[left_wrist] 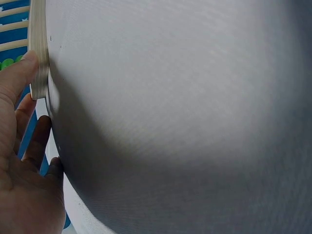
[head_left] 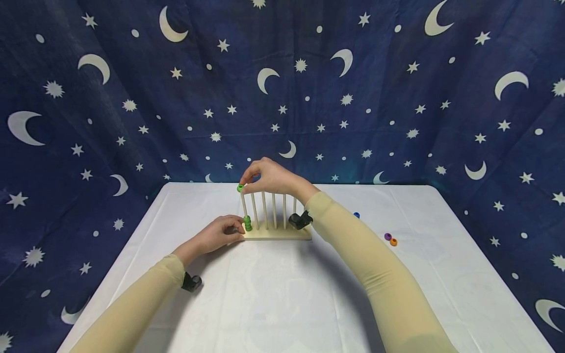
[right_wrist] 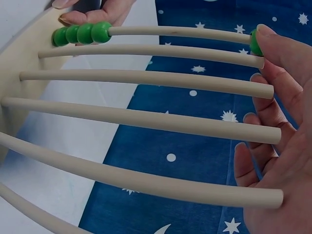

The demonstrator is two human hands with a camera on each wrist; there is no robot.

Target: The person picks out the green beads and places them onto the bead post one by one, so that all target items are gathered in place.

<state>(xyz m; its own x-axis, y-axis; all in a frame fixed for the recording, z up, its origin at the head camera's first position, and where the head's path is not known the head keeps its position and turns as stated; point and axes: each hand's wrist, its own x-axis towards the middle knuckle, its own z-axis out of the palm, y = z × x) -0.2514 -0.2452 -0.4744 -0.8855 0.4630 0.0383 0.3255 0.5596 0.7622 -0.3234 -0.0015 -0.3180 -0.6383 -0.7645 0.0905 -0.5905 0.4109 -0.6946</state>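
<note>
Right hand, fingers pinching a green bead at the tip of the rack's leftmost peg, might drop it beside the rack if that pinch slips; rack might tilt should the left hand, gripping its left end, loosen.

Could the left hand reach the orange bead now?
Probably not easily: between the left hand and the orange bead stand the wooden rack and, in the head view, the right forearm.
</note>
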